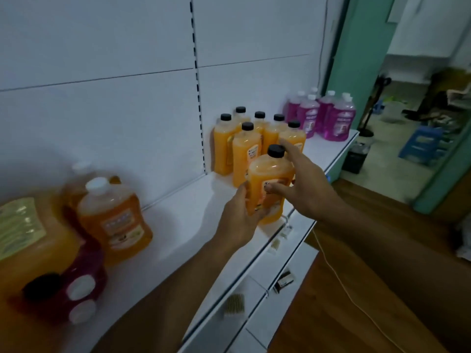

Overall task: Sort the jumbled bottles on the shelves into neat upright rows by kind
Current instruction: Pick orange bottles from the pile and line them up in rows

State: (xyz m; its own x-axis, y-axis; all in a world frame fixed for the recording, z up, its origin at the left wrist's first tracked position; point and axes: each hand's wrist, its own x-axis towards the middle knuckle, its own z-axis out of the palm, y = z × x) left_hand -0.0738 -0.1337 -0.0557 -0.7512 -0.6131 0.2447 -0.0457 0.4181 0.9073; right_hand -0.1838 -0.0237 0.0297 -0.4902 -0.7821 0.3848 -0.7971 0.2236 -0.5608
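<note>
An orange bottle with a black cap (270, 184) stands upright near the front edge of the white shelf (193, 210), just in front of the cluster of matching black-capped orange bottles (254, 138) that sits against the back panel. The left hand (238, 220) wraps its fingers (246, 192) round the bottle's left side low down, holding it; the right hand (305, 184) is spread wide, thumb resting on the label and the other fingers straight beside the cap, steadying rather than gripping. The step in hand looks like adding this bottle to the orange row. Next it likely needs a short push back until it lines up with its fellows, kept upright. Purple bottles with white caps (323, 118) are grouped at the shelf's far right end. At the left end, white-capped orange bottles (112, 215) and a dark red one lying down (84, 276) are unsorted
</note>
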